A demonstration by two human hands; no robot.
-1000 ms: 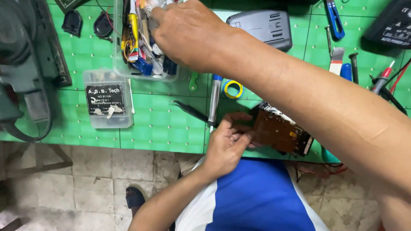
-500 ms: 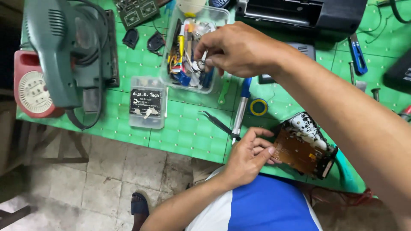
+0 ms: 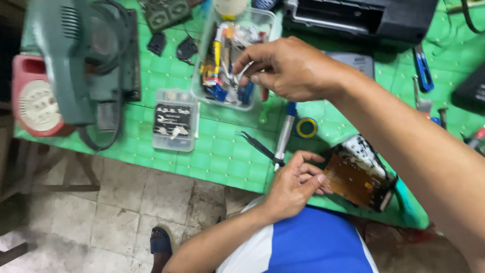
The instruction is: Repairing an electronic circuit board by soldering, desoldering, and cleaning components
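Soft, even daylight fills the scene; the green surface (image 3: 212, 151) glares faintly, shadows stay weak, and motion blur smears the left edge.

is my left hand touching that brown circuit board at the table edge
Touching. The head view shows the left hand with its fingertips pressed against the near edge of the brown circuit board, no gap between them.

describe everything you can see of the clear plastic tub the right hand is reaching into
The clear plastic tub is a lidless rectangular container with see-through walls, standing upright on the green gridded table mat. It is crammed with small tools and parts in yellow, blue, red and metal. The right hand hovers over its right side, fingertips pinching something thin and pale above the contents.
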